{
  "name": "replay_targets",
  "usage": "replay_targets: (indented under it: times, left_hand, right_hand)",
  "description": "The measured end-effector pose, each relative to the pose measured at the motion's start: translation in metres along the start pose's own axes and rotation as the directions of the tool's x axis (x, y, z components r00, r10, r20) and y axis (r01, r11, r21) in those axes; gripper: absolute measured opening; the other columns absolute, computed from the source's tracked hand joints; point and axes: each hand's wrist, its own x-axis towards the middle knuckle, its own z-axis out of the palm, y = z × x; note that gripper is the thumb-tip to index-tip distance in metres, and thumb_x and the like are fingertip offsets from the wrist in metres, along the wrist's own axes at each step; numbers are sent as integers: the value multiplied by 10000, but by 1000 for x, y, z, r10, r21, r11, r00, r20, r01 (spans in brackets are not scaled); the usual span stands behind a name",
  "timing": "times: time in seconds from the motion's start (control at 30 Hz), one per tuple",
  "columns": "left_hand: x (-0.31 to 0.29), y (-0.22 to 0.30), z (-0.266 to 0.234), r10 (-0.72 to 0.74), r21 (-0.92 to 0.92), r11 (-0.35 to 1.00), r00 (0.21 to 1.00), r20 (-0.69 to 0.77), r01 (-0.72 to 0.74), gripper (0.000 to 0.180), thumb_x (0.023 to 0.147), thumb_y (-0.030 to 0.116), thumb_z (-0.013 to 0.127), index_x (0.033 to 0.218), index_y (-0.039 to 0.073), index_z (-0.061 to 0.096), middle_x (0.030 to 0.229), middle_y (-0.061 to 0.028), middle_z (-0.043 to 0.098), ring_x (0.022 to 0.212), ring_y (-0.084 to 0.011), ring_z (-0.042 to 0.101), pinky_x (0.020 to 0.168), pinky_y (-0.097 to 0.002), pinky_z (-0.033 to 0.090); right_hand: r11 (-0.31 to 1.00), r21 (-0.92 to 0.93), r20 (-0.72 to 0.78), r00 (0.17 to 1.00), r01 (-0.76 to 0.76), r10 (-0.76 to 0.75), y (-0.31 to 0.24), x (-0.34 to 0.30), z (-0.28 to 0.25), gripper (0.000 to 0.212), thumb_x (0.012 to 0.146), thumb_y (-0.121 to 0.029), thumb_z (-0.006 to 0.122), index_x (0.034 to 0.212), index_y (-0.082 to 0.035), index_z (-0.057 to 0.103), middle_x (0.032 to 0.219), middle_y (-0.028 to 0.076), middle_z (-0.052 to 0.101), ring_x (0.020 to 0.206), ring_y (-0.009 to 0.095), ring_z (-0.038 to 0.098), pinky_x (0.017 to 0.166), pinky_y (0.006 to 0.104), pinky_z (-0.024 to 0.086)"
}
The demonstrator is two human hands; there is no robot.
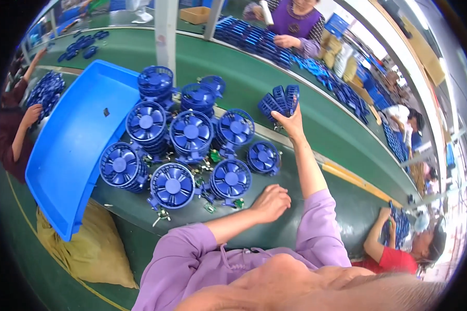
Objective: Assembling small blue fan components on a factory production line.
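Observation:
My right hand (290, 123) reaches over the far edge of my bench, above the green conveyor belt. Its fingers grip several blue plastic fan parts (279, 99), fanned out side by side. On the bench, close to my body, rests my left hand (272, 203) with its fingers curled in, and I see nothing in it. To the left of both hands stand stacks of round blue fan housings (191, 132) with blades inside. A single blue fan (264, 157) lies nearest my left hand. Small green circuit boards (209, 207) and wires show among the stacks.
A blue plastic tray (67, 150) leans at the left above a tan sack (96, 249). The green belt (233, 78) runs across behind the bench past a white post (165, 41). Other people work across the belt and at both sides. A yellow strip (360, 181) lies at right.

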Motion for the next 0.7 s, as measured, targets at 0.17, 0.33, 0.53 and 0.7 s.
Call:
replay_targets:
  times: [0.17, 0.33, 0.53, 0.7]
  left_hand:
    - [3, 3, -3, -6, 13, 1000, 999, 44, 5, 70, 797, 126, 660, 863, 132, 680, 1017, 24, 659, 1148, -234, 532, 1045, -481, 356]
    - [3, 3, -5, -23, 19, 1000, 996, 88, 21, 73, 808, 128, 647, 872, 128, 681, 1028, 13, 661, 1163, -242, 529, 1054, -477, 345]
    - [3, 3, -7, -10, 34, 999, 995, 98, 7, 77, 814, 128, 637, 875, 126, 684, 1035, 10, 659, 1166, -246, 528, 1058, -477, 339]
    - [4, 3, -7, -16, 44, 999, 993, 117, 10, 82, 816, 123, 630, 878, 122, 685, 1055, 7, 655, 1173, -249, 525, 1061, -475, 337]
  right_hand:
    - [999, -28, -66, 998, 17, -19, -7, -45, -38, 974, 604, -189, 880, 1394, -12, 338, 1247, 126, 547, 1134, 218, 547, 1001, 350, 425]
    - [999, -35, -73, 997, 24, -27, -34, -87, -55, 972, 606, -182, 871, 1398, -16, 332, 1261, 128, 533, 1155, 217, 533, 1006, 347, 421]
    - [979, -149, 144, 982, 141, -119, -83, -126, -39, 983, 617, -206, 866, 1421, -35, 328, 1375, 161, 454, 1285, 248, 438, 1075, 370, 360]
    - [854, -361, 440, 876, 373, -197, -96, -132, -22, 841, 673, -309, 829, 1392, -130, 432, 1434, 204, 396, 1381, 347, 318, 1115, 432, 296]
